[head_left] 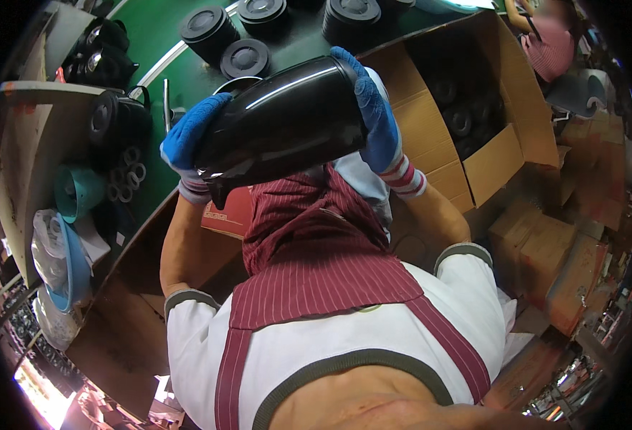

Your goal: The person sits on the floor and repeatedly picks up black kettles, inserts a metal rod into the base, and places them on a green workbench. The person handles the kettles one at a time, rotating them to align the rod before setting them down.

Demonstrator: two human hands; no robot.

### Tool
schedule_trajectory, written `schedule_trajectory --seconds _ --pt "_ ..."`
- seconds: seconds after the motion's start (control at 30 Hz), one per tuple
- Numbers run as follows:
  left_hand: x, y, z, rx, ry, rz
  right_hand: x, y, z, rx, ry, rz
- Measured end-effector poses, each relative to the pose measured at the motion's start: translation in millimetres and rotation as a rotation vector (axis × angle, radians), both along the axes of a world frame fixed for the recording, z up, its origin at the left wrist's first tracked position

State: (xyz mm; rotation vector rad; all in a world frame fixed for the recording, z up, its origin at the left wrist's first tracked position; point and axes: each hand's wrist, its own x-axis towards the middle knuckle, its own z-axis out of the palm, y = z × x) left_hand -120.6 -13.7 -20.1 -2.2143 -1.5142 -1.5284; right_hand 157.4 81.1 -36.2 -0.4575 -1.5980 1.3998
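Uneven light is falling over the middle of the view, where the glossy black container (280, 118) is throwing back a long white streak along its upper side. The white shirt (316, 351) is showing brightly, while the inside of the cardboard box (495, 159) is sinking into deep shadow — its contents are barely reading. At the lower left, a pinkish-white glare is burning out detail. The fisheye lens is curving the pale board (23, 158) and darkening to black corners; the rim is going soft — and a smudged blur is partly hiding a person (547, 56) at upper right.
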Motion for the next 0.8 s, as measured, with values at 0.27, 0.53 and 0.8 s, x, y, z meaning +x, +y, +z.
schedule_trajectory --seconds 0.27,0.53,0.8 --pt "1.7 -13.4 54.4 0.062 0.793 -0.062 -5.1 20.2 9.2 -0.738 -0.465 0.036" --pt "-20.7 -14.9 -71.9 -0.385 -0.909 -0.192 13.1 5.6 13.9 0.377 -0.182 0.078" --pt "-17.9 8.8 24.4 0.043 0.469 -0.010 12.9 19.7 -48.3 0.178 -0.166 0.055"
